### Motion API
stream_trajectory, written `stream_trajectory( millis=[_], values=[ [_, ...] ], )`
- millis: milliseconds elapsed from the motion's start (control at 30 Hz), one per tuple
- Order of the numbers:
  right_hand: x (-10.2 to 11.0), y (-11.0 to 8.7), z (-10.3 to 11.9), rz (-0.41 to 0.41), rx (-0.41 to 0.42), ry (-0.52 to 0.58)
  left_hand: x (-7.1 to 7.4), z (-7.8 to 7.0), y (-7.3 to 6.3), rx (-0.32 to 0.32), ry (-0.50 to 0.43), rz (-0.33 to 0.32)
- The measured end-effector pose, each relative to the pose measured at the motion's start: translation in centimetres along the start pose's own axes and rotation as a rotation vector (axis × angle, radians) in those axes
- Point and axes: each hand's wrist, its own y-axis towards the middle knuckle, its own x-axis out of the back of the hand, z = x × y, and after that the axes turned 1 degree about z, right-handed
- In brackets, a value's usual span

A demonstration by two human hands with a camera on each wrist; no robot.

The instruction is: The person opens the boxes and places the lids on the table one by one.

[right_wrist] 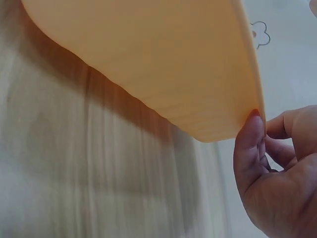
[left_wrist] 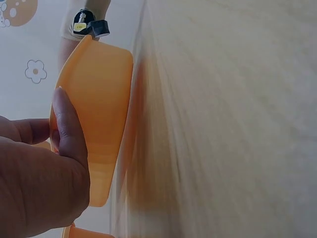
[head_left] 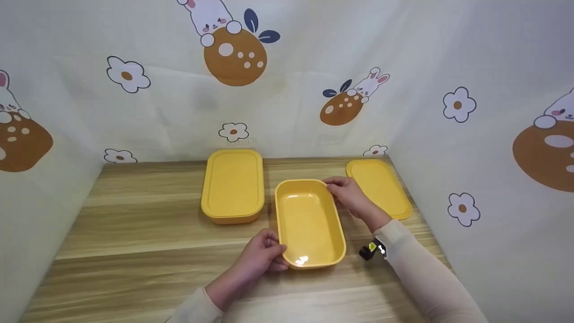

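Note:
An empty yellow plastic food container point(head_left: 309, 224), rectangular with rounded corners and no lid on it, is between both hands. The left hand point(head_left: 262, 253) pinches its rim at the near left corner. At the far right corner the right hand point(head_left: 352, 197) grips the rim between thumb and fingers. Seen from the left wrist, the container's outer wall point(left_wrist: 101, 99) stands close over the tabletop. The right wrist view shows its side point(right_wrist: 163, 59) with a shadow on the wood beneath, and the right fingertips right at the rim.
A second yellow container with its lid on point(head_left: 234, 184) stands to the left. A loose yellow lid point(head_left: 380, 188) lies flat at the right, beyond the right wrist. Printed cloth walls point(head_left: 287, 107) enclose the wooden table point(head_left: 148, 233) at the back and sides.

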Motion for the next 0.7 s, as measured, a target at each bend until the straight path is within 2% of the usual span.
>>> stream_trajectory(
  millis=[267, 400, 700],
  values=[
    [1.7, 0.9, 0.6, 0.012, 0.020, -0.103, -0.4, -0.5, 1.1, -0.013, 0.008, -0.038],
    [2.4, 1.2, 1.0, 0.027, 0.017, -0.112, -0.7, -0.8, 1.7, -0.013, 0.006, -0.051],
    [4.1, 1.9, 1.4, 0.030, 0.021, -0.129, -1.5, -1.1, 3.7, -0.065, -0.009, -0.070]
  ],
)
